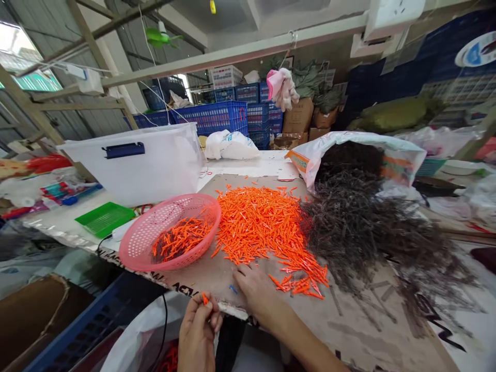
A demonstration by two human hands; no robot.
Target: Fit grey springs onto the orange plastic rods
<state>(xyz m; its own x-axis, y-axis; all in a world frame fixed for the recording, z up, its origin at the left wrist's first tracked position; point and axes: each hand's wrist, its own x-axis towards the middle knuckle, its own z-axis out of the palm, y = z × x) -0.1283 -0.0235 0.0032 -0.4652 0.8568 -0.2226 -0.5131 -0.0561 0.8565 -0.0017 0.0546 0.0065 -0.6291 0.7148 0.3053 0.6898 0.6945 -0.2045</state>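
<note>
My left hand (199,323) is just off the table's front edge, with its fingertips pinched around a small orange plastic piece (205,298). My right hand (251,287) rests low over the brown cardboard sheet, at the near edge of a large pile of slim orange plastic pieces (259,222). Its fingers are bent together, and whatever they hold is hidden. Close to its fingertips lies a small blue piece (233,289). A pink perforated basket (134,245) left of the pile has more orange pieces (182,237) in it, with some dark strips among them.
Dark thin strips (349,222) spill from a white sack (406,155) at the right. Behind the basket stand a green tray (104,219) and a translucent white bin (155,173). Blue crates (217,119) are stacked farther back. Gloves (284,89) hang from a beam.
</note>
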